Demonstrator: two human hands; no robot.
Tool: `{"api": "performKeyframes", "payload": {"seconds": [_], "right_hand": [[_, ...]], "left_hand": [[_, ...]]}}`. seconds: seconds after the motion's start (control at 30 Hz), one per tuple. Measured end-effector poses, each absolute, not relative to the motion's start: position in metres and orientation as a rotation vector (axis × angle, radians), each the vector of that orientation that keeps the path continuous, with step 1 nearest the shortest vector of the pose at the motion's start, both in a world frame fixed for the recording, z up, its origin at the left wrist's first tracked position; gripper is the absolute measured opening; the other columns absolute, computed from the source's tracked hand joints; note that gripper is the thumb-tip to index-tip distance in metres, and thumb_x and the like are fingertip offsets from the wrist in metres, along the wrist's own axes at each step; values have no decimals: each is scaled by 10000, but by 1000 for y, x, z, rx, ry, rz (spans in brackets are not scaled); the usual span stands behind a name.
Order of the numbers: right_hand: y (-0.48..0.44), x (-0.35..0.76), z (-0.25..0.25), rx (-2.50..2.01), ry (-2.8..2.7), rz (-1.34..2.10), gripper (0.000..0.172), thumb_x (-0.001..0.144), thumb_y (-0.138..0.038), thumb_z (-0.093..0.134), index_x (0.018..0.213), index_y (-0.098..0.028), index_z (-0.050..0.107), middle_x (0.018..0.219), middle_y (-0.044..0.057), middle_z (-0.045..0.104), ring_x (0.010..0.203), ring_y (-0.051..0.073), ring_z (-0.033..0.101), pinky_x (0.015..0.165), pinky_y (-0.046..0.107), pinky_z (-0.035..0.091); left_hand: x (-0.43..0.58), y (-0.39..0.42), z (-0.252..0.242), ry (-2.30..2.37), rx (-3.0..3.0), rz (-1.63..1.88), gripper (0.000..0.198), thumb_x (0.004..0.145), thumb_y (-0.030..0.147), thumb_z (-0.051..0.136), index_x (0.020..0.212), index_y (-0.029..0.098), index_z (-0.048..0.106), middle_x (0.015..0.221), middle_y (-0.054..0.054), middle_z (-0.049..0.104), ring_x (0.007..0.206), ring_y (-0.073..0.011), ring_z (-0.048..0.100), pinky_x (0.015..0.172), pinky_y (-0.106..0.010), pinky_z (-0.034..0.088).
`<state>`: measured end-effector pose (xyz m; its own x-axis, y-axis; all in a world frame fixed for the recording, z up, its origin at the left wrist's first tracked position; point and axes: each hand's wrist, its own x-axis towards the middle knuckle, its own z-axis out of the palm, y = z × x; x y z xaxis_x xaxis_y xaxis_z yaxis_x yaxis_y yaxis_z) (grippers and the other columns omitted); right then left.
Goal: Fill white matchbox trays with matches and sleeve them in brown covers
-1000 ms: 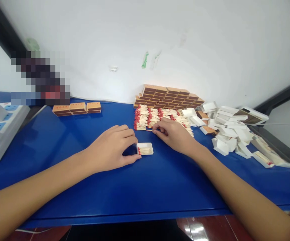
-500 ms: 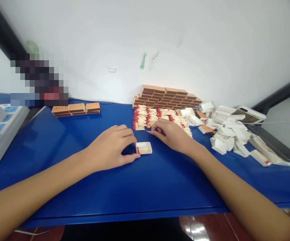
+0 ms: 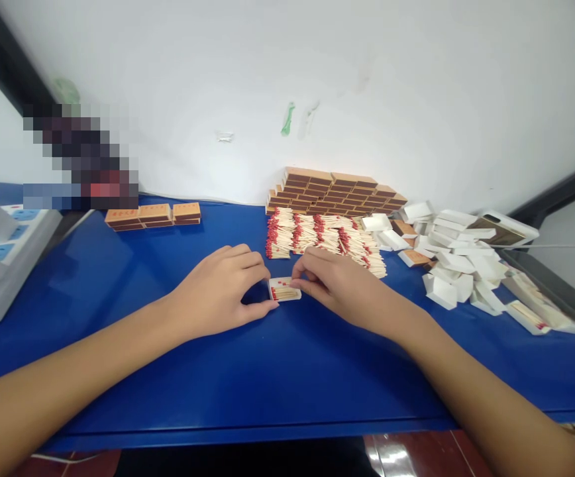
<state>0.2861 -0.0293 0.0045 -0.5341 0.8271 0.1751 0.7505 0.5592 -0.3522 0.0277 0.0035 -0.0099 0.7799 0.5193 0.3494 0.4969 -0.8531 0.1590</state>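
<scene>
On the blue table, a small white matchbox tray (image 3: 274, 283) holds a row of red-tipped matches (image 3: 285, 293). My left hand (image 3: 228, 286) steadies its left end, with the thumb at the near corner and the fingers at the far one. Over the right part of the tray, my right hand (image 3: 340, 281) pinches a few matches, whose red heads (image 3: 282, 283) show above the tray. Its fingers hide most of their sticks. Just beyond lies a wide pile of loose matches (image 3: 312, 232) with red heads.
Behind the pile, closed matchboxes (image 3: 337, 192) are stacked against the wall. More matchboxes (image 3: 153, 214) stand at the back left. White empty trays (image 3: 459, 255) lie heaped on the right, near a dark container (image 3: 558, 291). A power strip (image 3: 16, 265) sits far left.
My right hand has come from the loose pile toward me, over the tray, carrying matches. My left hand stays at the tray's left end. The view has shifted slightly.
</scene>
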Motion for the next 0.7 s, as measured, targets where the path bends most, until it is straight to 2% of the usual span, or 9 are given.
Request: {"api": "performKeyframes", "payload": {"seconds": [0.2,0.37,0.5,0.7], "right_hand": [[-33,273,-4,-1280,-2510,320,86,1074,-260,617,1002,-217,603,989,54,688,804,188,648,685,304,427],[-29,277,-5,-1231,-2454,389,108,1067,-278,628,978,-222,605,939,35,670,769,175,611,682,298,421],[-18,296,-2,-1271,-2360,288,120,1064,-291,622,967,-222,640,850,22,635,758,184,574,687,311,406],[3,321,-13,-1309,-2346,143,121,1041,-235,602,1058,-191,714,882,55,653,774,204,586,702,334,419]], "left_hand": [[28,2,-10,805,2893,568,272,995,444,697,974,175,729,1010,-69,736,970,-242,655,886,-404,510],[28,2,-9,796,2897,569,278,998,456,696,1002,182,735,1024,-69,740,975,-243,661,892,-406,510],[27,2,-10,792,2901,577,293,999,464,703,1056,180,746,1037,-68,746,983,-246,663,894,-409,510],[26,2,-10,774,2902,583,303,998,463,709,1069,171,753,1043,-71,747,988,-247,664,898,-409,513]]}}
